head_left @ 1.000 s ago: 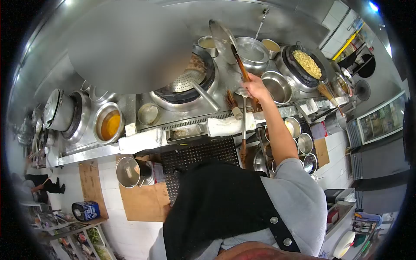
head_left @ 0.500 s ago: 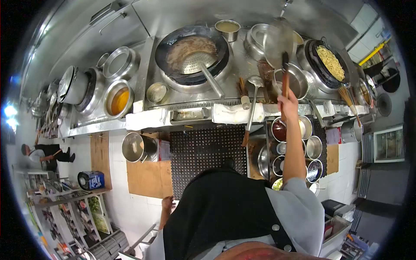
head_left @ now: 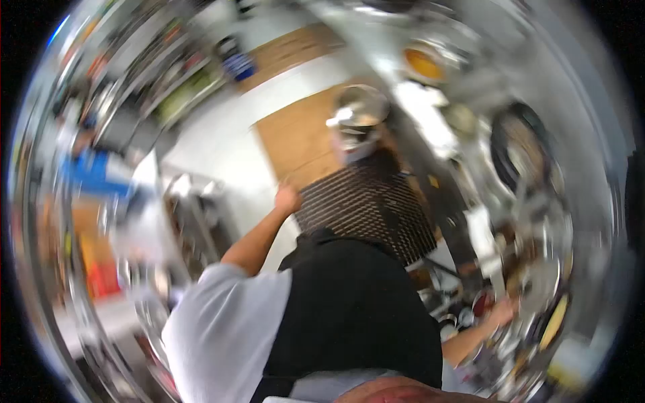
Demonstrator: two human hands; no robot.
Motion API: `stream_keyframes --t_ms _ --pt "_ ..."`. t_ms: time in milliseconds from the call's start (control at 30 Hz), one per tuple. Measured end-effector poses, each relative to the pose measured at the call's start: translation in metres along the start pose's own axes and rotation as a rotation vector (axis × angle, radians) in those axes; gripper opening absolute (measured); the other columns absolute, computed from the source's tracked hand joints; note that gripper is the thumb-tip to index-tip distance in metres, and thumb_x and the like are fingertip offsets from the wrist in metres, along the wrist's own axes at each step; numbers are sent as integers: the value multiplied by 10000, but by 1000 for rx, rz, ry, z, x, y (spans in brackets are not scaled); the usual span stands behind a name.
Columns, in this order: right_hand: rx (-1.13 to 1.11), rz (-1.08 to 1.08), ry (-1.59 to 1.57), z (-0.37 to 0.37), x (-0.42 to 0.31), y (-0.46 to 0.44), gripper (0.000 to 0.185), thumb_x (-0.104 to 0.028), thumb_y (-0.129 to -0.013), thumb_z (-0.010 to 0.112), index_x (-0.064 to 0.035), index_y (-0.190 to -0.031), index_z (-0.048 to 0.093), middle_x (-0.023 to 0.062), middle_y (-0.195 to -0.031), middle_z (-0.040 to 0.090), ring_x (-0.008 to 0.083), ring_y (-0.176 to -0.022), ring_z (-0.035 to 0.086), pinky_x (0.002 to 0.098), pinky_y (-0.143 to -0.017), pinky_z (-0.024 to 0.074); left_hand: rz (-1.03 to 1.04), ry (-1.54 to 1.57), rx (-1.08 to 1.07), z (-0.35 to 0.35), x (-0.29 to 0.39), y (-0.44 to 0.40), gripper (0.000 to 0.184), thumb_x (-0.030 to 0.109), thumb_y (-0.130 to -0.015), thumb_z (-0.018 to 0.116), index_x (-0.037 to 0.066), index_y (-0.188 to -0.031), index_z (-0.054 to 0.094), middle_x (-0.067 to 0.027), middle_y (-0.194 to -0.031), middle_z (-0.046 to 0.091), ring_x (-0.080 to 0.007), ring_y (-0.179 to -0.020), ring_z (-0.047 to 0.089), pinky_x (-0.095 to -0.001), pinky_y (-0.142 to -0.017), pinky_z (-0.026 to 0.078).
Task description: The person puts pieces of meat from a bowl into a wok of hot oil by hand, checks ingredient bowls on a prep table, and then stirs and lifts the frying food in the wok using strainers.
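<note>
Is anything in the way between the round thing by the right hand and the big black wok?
Maybe. Some blurry utensils seem to lie between the round thing and the black wok. It's too blurred to tell if they'd block it.

Mat [head_left: 366,205] — beside cardboard [head_left: 299,138] | pot [head_left: 361,106] — at cardboard's edge | counter [head_left: 465,185] right of mat | wok [head_left: 521,148] on counter

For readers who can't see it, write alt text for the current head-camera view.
A person in a black apron stands in a motion-blurred kitchen, right hand out toward the cooking range, its grip too blurred to tell. The left hand is out over the floor side, near brown cardboard. A black wok sits on the range.
</note>
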State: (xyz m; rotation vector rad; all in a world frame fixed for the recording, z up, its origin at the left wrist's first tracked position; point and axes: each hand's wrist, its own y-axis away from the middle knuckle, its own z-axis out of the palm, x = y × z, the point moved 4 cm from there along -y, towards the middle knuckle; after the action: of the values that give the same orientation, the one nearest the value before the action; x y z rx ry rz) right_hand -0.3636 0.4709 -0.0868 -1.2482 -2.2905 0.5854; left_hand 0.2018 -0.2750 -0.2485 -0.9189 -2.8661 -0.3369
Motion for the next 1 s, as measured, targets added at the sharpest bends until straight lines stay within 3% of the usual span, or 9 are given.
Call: stream_keyframes --t_ms 33,100,167,300,367,433,567,667,1000 --pt "-135 595 -150 -60 -60 -51 537 -355 -978 665 26 -1351 606 240 -1182 717 399 -1028 701 454 -887 566 -59 -62 -2 -35 -20 23 340 259 -845 598 -12 -956 769 -234 -1253 682 -395 -1434 411 -583 -1182 323" --pt "117 497 -303 -77 -128 -106 576 -322 -991 663 26 -1431 532 227 -1202 712 366 -967 728 431 -739 598 -328 104 161 -58 -85 67 299 215 -791 625 -12 -898 787 -311 -1547 420 -578 -1428 318 -646 -1149 336" --pt "-21 600 -1069 -65 -229 -139 598 -240 -1000 656 0 -1507 448 200 -1148 723 302 -923 738 387 -583 569 -483 55 123 -45 -164 107 304 168 -754 636 -19 -944 781 -328 -1584 351 -642 -1423 267 -613 -1168 341" --pt "-536 170 -1075 -43 -477 -164 632 -201 -994 670 -76 -1559 415 170 -1280 663 208 -948 703 292 -637 520 -680 205 409 -72 -256 223 290 222 -841 613 -33 -896 741 -312 -1414 544 -529 -1298 493 -573 -1070 446" --pt "-589 -253 -1065 -70 -594 -155 582 -203 -1000 681 -17 -1512 478 230 -1365 626 284 -1179 646 379 -979 523 -759 397 576 -87 -272 289 331 275 -911 603 -33 -931 722 -287 -1316 634 -467 -1175 640 -547 -975 538" --pt "-750 -441 -1190 -117 -690 -132 552 -196 -995 682 -36 -1495 511 219 -1337 637 229 -1066 667 334 -933 527 -1241 1455 927 -78 -282 350 446 422 -1014 569 -13 -1056 661 -182 -1053 721 -309 -782 734 -424 -631 602" --pt "-903 -850 -1180 -171 -811 -95 423 -176 -995 674 -5 -1377 617 167 -1148 727 223 -990 694 340 -875 545 -1554 1687 1799 -41 -353 490 400 361 -1015 622 -30 -1095 596 -154 -887 694 -221 -622 689 -292 -444 523" --pt "-747 -1279 -1049 -212 -876 -73 364 -158 -971 676 27 -1285 660 203 -1111 732 274 -970 720 359 -852 559 -1507 1580 1830 -40 -399 544 167 42 -922 597 -75 -1041 593 -174 -872 686 -219 -581 659 -289 -468 538" --pt "-1090 -1543 -1300 -386 -946 -2 244 -170 -980 632 21 -1097 730 181 -1030 723 315 -972 696 378 -879 538 -1092 1477 1226 -132 -264 355 91 0 -884 669 -48 -929 606 -81 -819 657 -146 -604 645 -261 -542 532"
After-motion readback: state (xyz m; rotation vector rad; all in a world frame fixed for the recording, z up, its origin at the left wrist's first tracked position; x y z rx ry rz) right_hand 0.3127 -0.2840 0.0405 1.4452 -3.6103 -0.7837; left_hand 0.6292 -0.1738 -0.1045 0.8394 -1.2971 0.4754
